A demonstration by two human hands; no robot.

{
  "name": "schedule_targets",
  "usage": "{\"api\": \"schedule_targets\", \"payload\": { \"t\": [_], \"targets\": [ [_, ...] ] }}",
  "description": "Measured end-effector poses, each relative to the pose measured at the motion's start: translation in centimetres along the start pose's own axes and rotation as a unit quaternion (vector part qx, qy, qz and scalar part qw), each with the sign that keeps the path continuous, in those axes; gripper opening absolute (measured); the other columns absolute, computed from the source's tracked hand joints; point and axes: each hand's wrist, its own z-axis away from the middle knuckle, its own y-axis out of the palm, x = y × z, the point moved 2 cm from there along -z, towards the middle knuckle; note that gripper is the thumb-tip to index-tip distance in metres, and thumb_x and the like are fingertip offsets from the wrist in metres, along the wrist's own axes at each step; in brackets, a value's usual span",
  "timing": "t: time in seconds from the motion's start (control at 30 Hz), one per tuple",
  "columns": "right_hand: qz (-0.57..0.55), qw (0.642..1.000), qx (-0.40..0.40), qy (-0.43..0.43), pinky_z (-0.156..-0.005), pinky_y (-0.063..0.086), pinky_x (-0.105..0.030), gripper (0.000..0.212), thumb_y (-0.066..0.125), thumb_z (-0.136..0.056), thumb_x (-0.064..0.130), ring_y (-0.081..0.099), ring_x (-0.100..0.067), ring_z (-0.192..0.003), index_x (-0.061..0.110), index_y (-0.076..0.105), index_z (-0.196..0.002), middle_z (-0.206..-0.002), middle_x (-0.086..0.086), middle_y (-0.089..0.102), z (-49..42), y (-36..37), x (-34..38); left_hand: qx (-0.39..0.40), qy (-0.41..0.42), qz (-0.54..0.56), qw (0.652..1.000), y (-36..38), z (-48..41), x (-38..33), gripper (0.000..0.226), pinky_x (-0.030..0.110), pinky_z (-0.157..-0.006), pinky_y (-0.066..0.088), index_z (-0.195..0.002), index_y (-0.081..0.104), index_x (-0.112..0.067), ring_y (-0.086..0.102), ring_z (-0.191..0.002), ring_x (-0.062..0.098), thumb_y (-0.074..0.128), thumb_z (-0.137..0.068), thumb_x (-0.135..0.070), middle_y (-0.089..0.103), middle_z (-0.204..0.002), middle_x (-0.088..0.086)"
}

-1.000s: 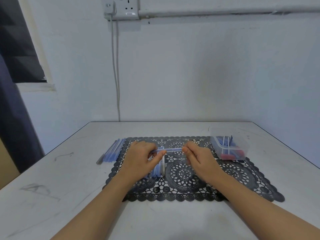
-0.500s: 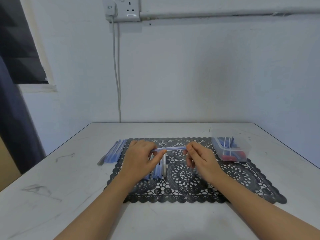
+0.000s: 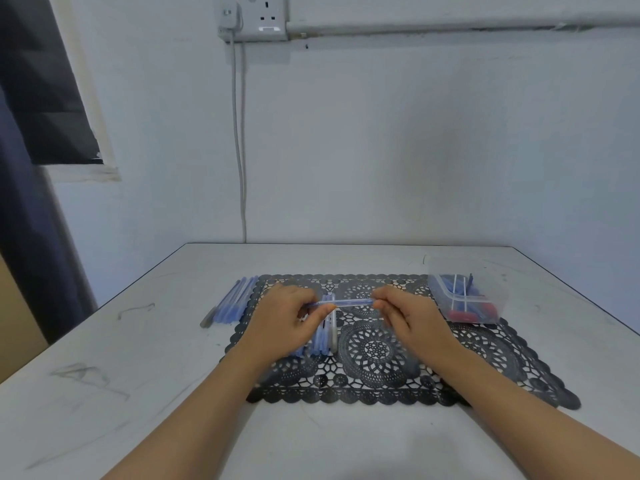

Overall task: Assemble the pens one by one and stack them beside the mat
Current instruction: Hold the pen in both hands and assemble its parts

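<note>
A clear blue pen [image 3: 349, 303] lies level between my two hands above the black lace mat [image 3: 485, 362]. My left hand [image 3: 284, 320] grips its left end with curled fingers and thumb. My right hand [image 3: 408, 317] pinches its right end at the fingertips. Under my left hand a bunch of loose pen barrels [image 3: 323, 336] lies on the mat, partly hidden. A row of finished blue pens [image 3: 233, 303] rests on the table just off the mat's left edge.
A clear plastic box [image 3: 467, 299] with pen parts, blue and red, stands on the mat's back right corner. The white table [image 3: 104, 375] meets a white wall at the back, with a cable [image 3: 240, 150] hanging from a socket.
The pen stays held between both hands. My hands have shifted only slightly, and the view has tilted down a little.
</note>
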Motion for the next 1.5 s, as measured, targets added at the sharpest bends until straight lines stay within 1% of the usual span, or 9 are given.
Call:
{"api": "schedule_targets", "payload": {
  "t": [0.07,0.2,0.5,0.8,0.93,1.0,1.17,1.33,1.5],
  "targets": [
    [0.012,0.999,-0.013,-0.031,-0.056,0.047,-0.011,0.034,0.045,-0.089,0.034,0.055,0.005,-0.059,0.011,0.068,-0.098,-0.071,0.022,0.059,0.0,-0.1,0.2,0.022,-0.024,0.028,0.999,0.1,0.0,0.1,0.047,0.013,-0.05,0.026,-0.056,0.048,-0.018,0.036,-0.044,0.008,0.049,-0.087,-0.053,0.036,-0.045,-0.009],
    [0.054,0.994,-0.03,-0.095,-0.077,0.049,-0.008,0.03,0.051,-0.087,0.026,0.063,0.0,-0.078,0.006,0.07,-0.097,-0.086,0.002,0.071,0.0,-0.2,0.3,0.053,-0.056,0.054,0.996,0.2,0.1,0.2,0.042,0.013,-0.047,0.031,-0.051,0.046,-0.021,0.036,-0.042,0.009,0.059,-0.089,-0.037,0.034,-0.041,-0.01],
    [0.078,0.98,-0.067,-0.172,-0.064,0.056,-0.021,0.03,0.051,-0.092,0.028,0.065,-0.005,-0.07,0.006,0.071,-0.094,-0.08,0.001,0.071,0.0,-0.4,0.3,0.052,-0.076,0.047,0.995,0.4,0.3,0.4,0.049,0.014,-0.046,0.03,-0.046,0.037,-0.023,0.034,-0.041,0.01,0.061,-0.087,-0.035,0.028,-0.037,-0.007],
    [0.039,0.992,-0.062,-0.099,-0.051,0.052,-0.022,0.025,0.058,-0.085,0.032,0.061,-0.001,-0.058,0.011,0.071,-0.092,-0.076,0.009,0.07,0.1,-0.2,0.2,0.034,-0.073,0.049,0.996,0.4,0.2,0.1,0.05,0.013,-0.047,0.029,-0.048,0.044,-0.014,0.03,-0.04,0.011,0.052,-0.084,-0.049,0.03,-0.039,-0.007],
    [0.056,0.996,-0.043,-0.057,-0.044,0.047,-0.026,0.038,0.047,-0.09,0.047,0.054,-0.006,-0.05,0.017,0.069,-0.091,-0.063,0.008,0.064,0.0,0.0,-0.2,0.016,-0.046,0.03,0.998,0.4,0.1,0.0,0.047,0.009,-0.058,0.03,-0.049,0.043,-0.02,0.03,-0.039,0.01,0.051,-0.084,-0.05,0.029,-0.04,-0.009],
    [0.072,0.996,-0.03,-0.047,-0.046,0.048,-0.028,0.048,0.036,-0.093,0.055,0.054,-0.007,-0.05,0.019,0.067,-0.088,-0.06,0.005,0.062,0.0,0.2,-0.4,0.0,-0.02,0.013,1.0,0.3,0.0,-0.1,0.046,0.019,-0.069,0.034,-0.051,0.038,-0.024,0.03,-0.04,0.007,0.049,-0.085,-0.053,0.027,-0.041,-0.011],
    [0.021,0.999,-0.016,0.024,-0.049,0.048,-0.033,0.05,0.03,-0.093,0.055,0.053,-0.007,-0.048,0.019,0.064,-0.081,-0.055,0.004,0.059,0.3,0.5,-0.7,-0.05,0.034,-0.03,0.998,0.0,-0.3,-0.4,0.037,0.027,-0.066,0.034,-0.059,0.039,-0.028,0.031,-0.05,-0.008,0.049,-0.087,-0.051,0.028,-0.047,-0.017],
    [-0.01,1.0,-0.008,0.023,-0.056,0.054,-0.044,0.035,0.032,-0.09,0.061,0.066,-0.022,-0.063,0.036,0.05,-0.105,-0.081,0.007,0.067,0.4,0.5,-0.3,-0.095,0.033,-0.047,0.994,-0.2,-0.4,-0.3,0.037,0.015,-0.068,0.028,-0.061,0.031,-0.03,0.029,-0.052,-0.01,0.047,-0.089,-0.049,0.024,-0.049,-0.018],
    [0.023,1.0,-0.02,0.004,-0.055,0.053,-0.041,0.036,0.025,-0.092,0.061,0.064,-0.017,-0.061,0.037,0.045,-0.11,-0.078,0.004,0.067,0.3,0.3,0.2,-0.097,0.045,-0.044,0.993,-0.1,-0.5,-0.4,0.036,0.018,-0.066,0.029,-0.062,0.03,-0.031,0.029,-0.053,-0.009,0.048,-0.09,-0.047,0.024,-0.05,-0.019]
  ]
}}
